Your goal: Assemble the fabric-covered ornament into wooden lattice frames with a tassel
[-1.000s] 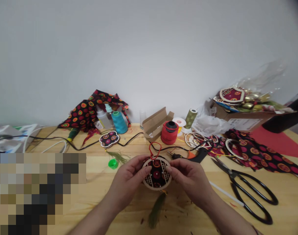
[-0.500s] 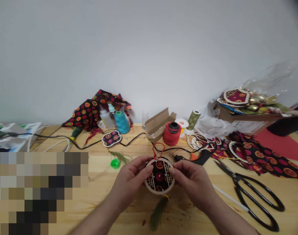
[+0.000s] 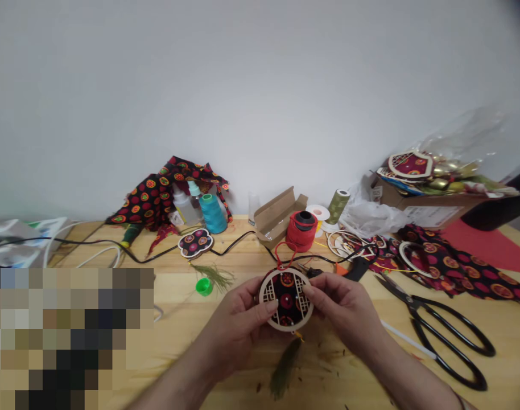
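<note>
Left hand (image 3: 238, 324) and right hand (image 3: 343, 310) angled inward over the wooden tabletop (image 3: 354, 381), fingers and thumbs clamped on opposite edges of a round lattice-framed fabric ornament (image 3: 286, 299), held up in front at centre, red cord loop (image 3: 284, 254) on top, green tassel (image 3: 283, 367) trailing below.

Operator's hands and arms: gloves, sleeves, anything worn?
The left hand and right hand are bare, with no gloves, and the forearms show no sleeves. A thin dark band, possibly a bracelet, sits at the right wrist, cut off by the frame edge.
</note>
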Demonstrator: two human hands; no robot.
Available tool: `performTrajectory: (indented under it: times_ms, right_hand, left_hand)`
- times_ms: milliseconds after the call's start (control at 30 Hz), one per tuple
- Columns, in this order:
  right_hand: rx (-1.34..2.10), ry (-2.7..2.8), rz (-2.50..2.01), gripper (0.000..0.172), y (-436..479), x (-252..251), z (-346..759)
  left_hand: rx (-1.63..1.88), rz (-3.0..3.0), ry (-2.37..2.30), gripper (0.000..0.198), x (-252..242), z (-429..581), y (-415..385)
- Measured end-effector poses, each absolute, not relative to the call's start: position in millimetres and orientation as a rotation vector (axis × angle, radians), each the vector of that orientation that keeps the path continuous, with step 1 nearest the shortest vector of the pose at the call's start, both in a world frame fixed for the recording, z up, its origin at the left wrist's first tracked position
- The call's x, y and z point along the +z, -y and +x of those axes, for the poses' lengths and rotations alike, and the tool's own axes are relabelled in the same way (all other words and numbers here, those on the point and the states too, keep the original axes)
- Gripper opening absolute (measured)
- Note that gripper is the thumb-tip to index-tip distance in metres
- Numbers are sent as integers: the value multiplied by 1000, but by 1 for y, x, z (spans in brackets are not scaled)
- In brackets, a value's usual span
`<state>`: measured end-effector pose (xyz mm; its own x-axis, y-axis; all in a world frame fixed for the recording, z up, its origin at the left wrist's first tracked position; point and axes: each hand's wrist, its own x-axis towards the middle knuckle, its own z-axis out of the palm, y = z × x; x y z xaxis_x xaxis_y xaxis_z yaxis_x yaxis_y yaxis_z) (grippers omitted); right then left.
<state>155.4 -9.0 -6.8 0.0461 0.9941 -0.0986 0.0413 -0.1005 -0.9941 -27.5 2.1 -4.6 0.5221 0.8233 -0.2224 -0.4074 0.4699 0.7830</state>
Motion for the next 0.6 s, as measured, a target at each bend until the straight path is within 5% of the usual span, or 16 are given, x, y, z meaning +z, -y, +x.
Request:
performTrajectory:
  times_ms: [600]
  right_hand:
    - [1362,1103,-1291,40,7,-11,160]
  left_hand:
    - [842,762,-735,40,-7,-29,-8]
